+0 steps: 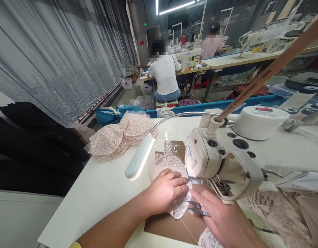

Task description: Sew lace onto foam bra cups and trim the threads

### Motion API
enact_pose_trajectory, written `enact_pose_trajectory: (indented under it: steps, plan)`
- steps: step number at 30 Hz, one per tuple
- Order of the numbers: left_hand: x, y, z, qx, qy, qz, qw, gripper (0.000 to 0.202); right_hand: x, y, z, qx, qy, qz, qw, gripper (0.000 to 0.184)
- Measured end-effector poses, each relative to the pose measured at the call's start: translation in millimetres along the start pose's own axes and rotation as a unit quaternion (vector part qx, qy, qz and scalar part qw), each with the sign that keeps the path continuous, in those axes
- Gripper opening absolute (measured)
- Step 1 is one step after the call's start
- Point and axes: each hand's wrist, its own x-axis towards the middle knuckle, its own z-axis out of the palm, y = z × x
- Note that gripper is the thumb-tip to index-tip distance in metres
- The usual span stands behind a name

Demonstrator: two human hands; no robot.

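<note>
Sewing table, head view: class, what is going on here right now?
A person works at a white sewing machine. Their left hand presses a piece of pale lace flat beside the needle, while the right hand holds small thread snips next to it. More lace pieces are piled far left on the table, and a gooseneck lamp hangs over the work.

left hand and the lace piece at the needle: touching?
Touching. Head view: the left hand lies flat on the lace piece, fingers pressed onto it beside the sewing machine; no gap shows.
</note>
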Motion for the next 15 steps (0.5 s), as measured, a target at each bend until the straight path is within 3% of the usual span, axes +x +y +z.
enact_pose_trajectory:
  steps: [9, 12, 15]
  plan:
    - [2.9, -3.0, -2.2, -0.011, 0.008, -0.050, 0.999, 0.032, 8.4, -7.0, -11.4, -0.005, -0.025, 0.015, 1.000, 0.059]
    - [3.2, -2.7, -2.9, -0.013, 0.018, -0.068, 0.997, 0.035, 12.2, -4.6, -19.8, 0.040, -0.030, 0.017, 0.999, 0.062]
    - [1.0, -2.9, -2.5, -0.010, 0.031, -0.077, 0.997, 0.039, 8.6, 8.7, -29.9, 0.067, 0.000, 0.042, 0.997, 0.047]
